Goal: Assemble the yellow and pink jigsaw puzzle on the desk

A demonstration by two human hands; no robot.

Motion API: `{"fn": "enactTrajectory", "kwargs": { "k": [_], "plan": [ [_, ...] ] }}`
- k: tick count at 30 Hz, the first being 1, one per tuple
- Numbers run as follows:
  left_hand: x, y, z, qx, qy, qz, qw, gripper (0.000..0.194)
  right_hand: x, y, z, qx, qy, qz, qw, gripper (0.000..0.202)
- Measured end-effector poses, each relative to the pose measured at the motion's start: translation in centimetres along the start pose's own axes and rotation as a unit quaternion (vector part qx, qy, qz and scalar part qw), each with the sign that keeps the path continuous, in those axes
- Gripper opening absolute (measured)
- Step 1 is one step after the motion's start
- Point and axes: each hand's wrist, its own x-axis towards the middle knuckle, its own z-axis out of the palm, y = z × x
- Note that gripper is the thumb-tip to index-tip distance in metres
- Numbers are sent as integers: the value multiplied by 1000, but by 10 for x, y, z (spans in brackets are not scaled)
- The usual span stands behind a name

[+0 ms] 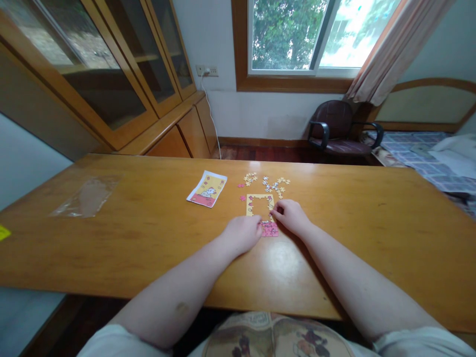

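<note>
A partly assembled jigsaw puzzle (270, 229) lies on the wooden table, its yellow frame around an open middle and its lower rows pink. My left hand (244, 233) rests over its lower left corner, fingers bent together; whether a piece is under them is hidden. At the right edge of the puzzle is my right hand (292, 215), thumb and forefinger closed at the border; anything between them is too small to make out. Loose yellow pieces (250, 178) and white-patterned pieces (273, 187) lie beyond the puzzle. A pink piece (243, 198) sits left of it.
Left of the puzzle lies a picture card (207, 189) showing a white animal on yellow and pink. A clear plastic bag (87, 197) is farther left, with a yellow item (3, 232) at the table's left edge. An office chair (336, 130) stands beyond the table (148, 243).
</note>
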Motion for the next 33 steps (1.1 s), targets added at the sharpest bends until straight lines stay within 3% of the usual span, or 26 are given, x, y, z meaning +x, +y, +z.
{"fn": "enactTrajectory", "kwargs": {
  "k": [4, 6, 11, 20, 26, 33],
  "plan": [
    [19, -29, -11, 18, 62, -128, 990, 34, 0, -1, -1, -12, -4, -4, 1000, 20],
    [26, -42, -11, 10, 69, -154, 986, 35, -1, -1, -1, -14, -3, -5, 1000, 19],
    [35, -57, -3, 8, 54, -117, 992, 50, -1, 0, -1, -18, -3, -8, 1000, 19],
    [29, -55, -8, 19, 48, -112, 992, 33, 0, -1, -2, -20, -11, -3, 1000, 18],
    [28, -56, -7, 25, 52, -95, 994, 35, 0, 1, -1, -17, -8, -5, 1000, 18],
    [32, -60, -6, 19, 45, -126, 991, 29, -1, 1, -1, -15, -6, -9, 1000, 18]
  ]
}}
